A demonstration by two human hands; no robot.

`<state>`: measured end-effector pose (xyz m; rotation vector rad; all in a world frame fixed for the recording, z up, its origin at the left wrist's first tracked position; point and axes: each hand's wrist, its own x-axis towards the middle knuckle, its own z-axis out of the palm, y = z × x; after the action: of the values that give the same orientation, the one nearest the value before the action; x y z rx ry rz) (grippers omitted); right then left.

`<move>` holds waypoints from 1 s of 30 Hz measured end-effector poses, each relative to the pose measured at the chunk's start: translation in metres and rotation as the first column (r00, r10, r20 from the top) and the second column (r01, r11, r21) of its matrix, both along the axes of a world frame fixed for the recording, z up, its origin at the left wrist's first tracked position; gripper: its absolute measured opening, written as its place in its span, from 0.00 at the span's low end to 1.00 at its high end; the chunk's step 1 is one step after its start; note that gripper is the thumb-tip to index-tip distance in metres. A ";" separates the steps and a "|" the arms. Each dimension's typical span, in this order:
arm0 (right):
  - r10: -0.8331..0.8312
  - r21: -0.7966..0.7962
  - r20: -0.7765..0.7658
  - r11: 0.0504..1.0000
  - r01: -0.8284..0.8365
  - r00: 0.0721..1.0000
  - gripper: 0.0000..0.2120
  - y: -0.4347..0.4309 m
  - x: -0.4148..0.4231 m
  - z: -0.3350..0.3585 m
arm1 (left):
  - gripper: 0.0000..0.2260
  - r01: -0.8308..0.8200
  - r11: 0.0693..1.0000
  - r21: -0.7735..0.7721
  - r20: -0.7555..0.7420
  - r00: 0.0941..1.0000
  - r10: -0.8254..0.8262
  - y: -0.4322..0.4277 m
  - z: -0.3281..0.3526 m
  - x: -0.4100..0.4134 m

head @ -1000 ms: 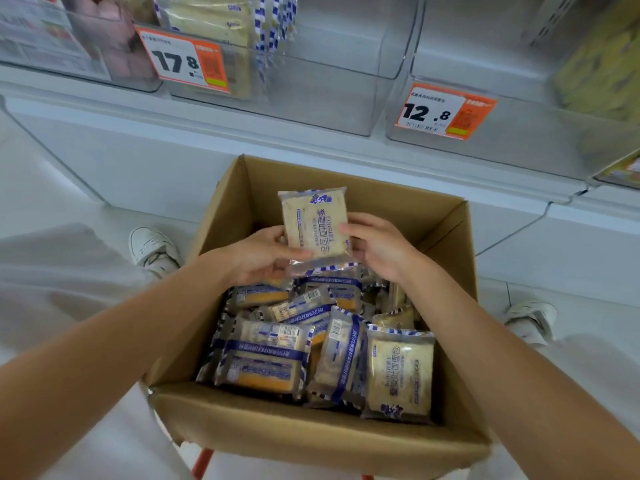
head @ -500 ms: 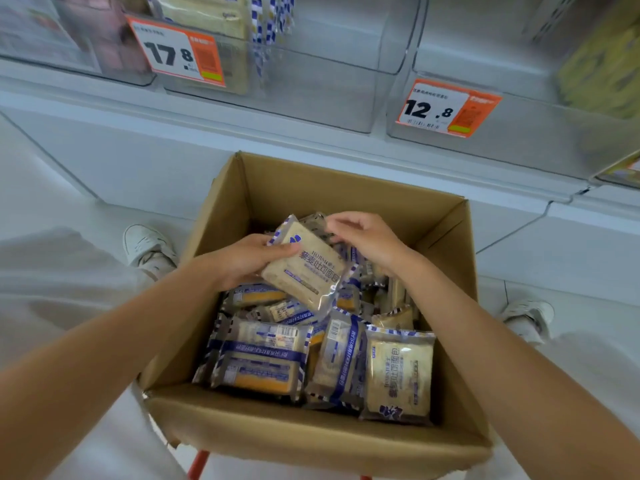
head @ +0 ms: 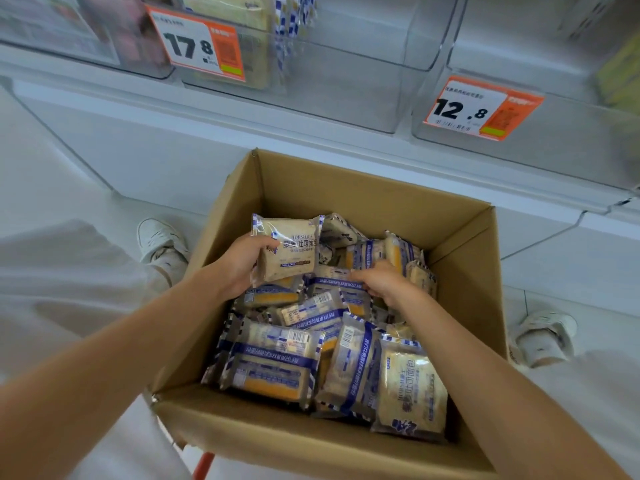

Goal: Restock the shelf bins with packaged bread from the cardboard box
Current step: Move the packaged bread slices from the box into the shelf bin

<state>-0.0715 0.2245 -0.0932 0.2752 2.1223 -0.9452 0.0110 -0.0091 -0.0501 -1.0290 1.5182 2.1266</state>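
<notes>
A: What sort of place is shown?
B: A shop. Orange price tags (head: 197, 43), 17.8 and 12.8, are fixed to clear shelf bins (head: 346, 81) above the pack (head: 289, 247) gripped by the left hand (head: 242, 261); more are heaped in a cardboard box (head: 346, 181) beneath it.

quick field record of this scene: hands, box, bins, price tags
left hand: holds one bread packet just above the pile
right hand: down among the packets in the box; grip unclear
cardboard box: open, many bread packets piled inside
shelf bins: clear plastic, on the shelf above the box
price tags: 17.8 tag on the left, 12.8 tag on the right
</notes>
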 end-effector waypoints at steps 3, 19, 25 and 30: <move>0.354 0.173 -0.185 0.930 -0.324 0.917 0.34 -0.006 -0.001 -0.005 | 0.15 -0.011 1.000 -0.008 0.010 1.000 0.011 -0.002 0.001 0.003; 0.226 -0.015 -0.621 0.954 -0.300 0.751 0.26 -0.002 -0.017 0.082 | 0.13 -0.097 0.991 0.089 -0.010 0.995 0.098 0.005 0.025 -0.005; 0.423 -0.183 -0.537 0.786 -0.591 0.729 0.26 -0.038 0.008 0.107 | 0.20 0.043 0.976 0.213 -0.139 0.990 -0.013 0.014 0.055 -0.020; -0.084 -0.439 -0.286 0.897 -0.053 0.955 0.46 -0.046 -0.007 0.113 | 0.16 0.051 0.984 0.168 -0.183 0.983 -0.020 0.001 0.064 -0.022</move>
<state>-0.0784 0.1787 0.0200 -0.0906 2.0920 -1.5268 -0.0110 -0.0082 0.0140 -0.7619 1.3872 2.3322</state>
